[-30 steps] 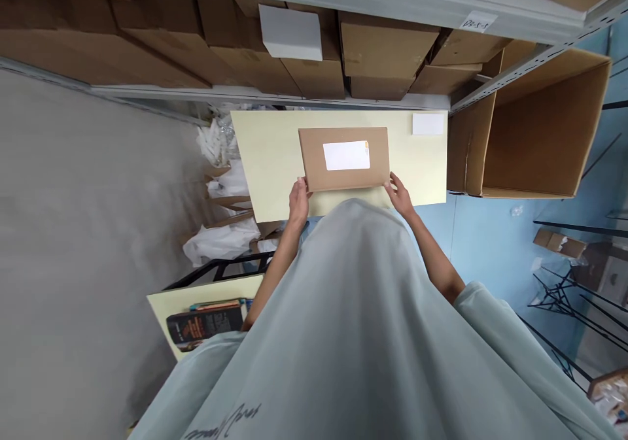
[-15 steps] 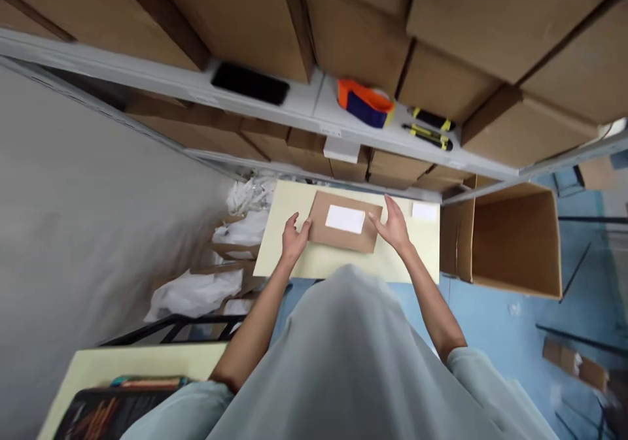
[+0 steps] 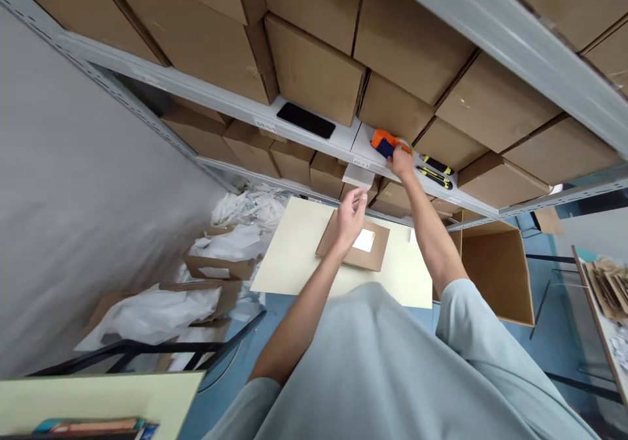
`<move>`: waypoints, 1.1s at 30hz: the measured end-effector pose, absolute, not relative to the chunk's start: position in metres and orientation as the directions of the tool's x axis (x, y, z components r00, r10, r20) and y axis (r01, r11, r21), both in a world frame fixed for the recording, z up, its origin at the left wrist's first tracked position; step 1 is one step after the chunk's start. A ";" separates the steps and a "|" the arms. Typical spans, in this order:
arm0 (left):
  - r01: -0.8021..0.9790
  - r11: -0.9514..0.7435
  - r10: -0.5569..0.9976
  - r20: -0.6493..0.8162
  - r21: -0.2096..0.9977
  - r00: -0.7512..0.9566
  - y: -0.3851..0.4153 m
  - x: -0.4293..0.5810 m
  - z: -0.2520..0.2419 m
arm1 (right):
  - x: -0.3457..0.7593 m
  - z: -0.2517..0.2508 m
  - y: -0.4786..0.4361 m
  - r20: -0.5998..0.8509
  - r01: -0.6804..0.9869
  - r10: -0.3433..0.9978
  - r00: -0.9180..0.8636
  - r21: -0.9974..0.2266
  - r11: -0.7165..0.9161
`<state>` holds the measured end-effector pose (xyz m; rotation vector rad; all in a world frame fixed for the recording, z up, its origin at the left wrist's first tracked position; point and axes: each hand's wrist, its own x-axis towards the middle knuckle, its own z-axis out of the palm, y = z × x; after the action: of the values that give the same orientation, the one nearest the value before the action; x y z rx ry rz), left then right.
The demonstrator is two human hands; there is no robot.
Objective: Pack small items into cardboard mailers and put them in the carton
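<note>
At the shelf edge, my right hand (image 3: 402,161) has its fingers closed on an orange and dark-blue tape dispenser (image 3: 384,143). My left hand (image 3: 351,214) is raised over the cardboard package, fingers loosely bent and apart, with nothing visible in them. Just beyond its fingertips is a small white box (image 3: 358,176) on the lower shelf. The flat brown package (image 3: 377,252) lies on the pale yellow table (image 3: 279,250). Its white label (image 3: 364,240) faces up, partly covered by my left hand and wrist.
Two black-and-yellow utility knives (image 3: 436,177) and a black phone (image 3: 305,120) lie on the shelf (image 3: 338,140). Cardboard boxes (image 3: 314,67) fill the rack. A large open carton (image 3: 495,270) stands to the right. White plastic bags (image 3: 157,312) in boxes are at left.
My right hand has left the package and gone up to the tape dispenser. My left hand has let go of the package and risen above it. The view has shifted.
</note>
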<state>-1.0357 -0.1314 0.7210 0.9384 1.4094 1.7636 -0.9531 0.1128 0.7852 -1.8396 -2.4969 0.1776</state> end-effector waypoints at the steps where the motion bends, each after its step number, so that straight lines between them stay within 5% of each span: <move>1: -0.101 -0.170 0.862 0.098 0.980 -0.497 -0.138 -1.034 0.719 | -0.946 0.782 0.106 -0.009 0.936 0.951 -0.309 -0.179 0.302; 5: -0.118 -0.156 0.877 0.082 0.981 -0.473 -0.164 -1.028 0.708 | -0.916 0.754 0.018 0.209 0.629 0.910 -0.357 -0.667 0.400; 9: -0.017 -0.099 0.858 0.076 0.995 -0.507 -0.204 -1.016 0.690 | -0.898 0.715 -0.122 0.021 0.308 0.963 -0.269 -0.945 0.107; 15: 0.142 0.003 0.849 0.073 0.990 -0.524 -0.266 -0.984 0.666 | -0.878 0.692 -0.212 -0.216 0.279 0.959 -0.185 -0.947 -0.160; 27: 0.224 0.140 0.900 -0.030 0.964 -0.434 -0.285 -0.920 0.669 | -0.778 0.667 -0.202 -0.321 0.237 0.818 -0.477 -0.943 -0.232; 33: 0.158 0.220 0.811 -0.090 0.963 -0.578 -0.275 -0.890 0.666 | -0.698 0.656 -0.193 -0.375 0.344 0.670 -0.640 -0.920 -0.186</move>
<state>-0.8896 -0.2750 0.6659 0.8927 1.8916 1.3865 -0.6979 -0.1929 0.6565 -1.1811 -1.8239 1.9079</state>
